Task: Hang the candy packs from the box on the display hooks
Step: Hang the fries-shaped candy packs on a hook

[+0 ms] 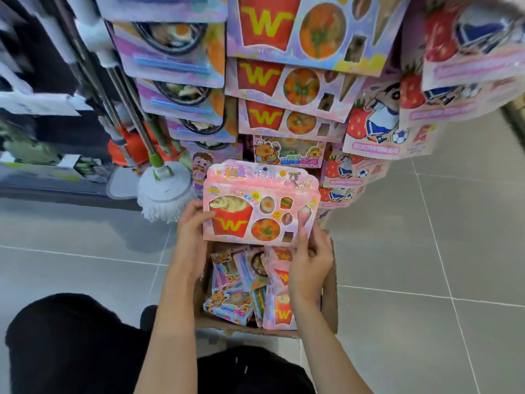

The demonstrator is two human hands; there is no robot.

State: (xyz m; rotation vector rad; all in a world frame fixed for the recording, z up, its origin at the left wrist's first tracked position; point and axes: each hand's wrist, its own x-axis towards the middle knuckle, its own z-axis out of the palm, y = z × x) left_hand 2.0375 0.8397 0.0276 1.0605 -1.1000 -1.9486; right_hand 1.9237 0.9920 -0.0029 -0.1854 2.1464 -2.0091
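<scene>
Left hand (191,223) grips the pink candy pack (260,210) at its left edge, thumb on front. Right hand (311,260) pinches the lower right corner. Pack held upright above the open cardboard box (331,291) of packs, just below the hanging packs (287,81).

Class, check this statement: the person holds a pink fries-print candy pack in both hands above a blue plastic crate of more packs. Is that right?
One detail is wrong. The container is an open brown cardboard box, not a blue plastic crate. The head view shows the left hand and right hand holding the pink fries-print candy pack above it.
</scene>
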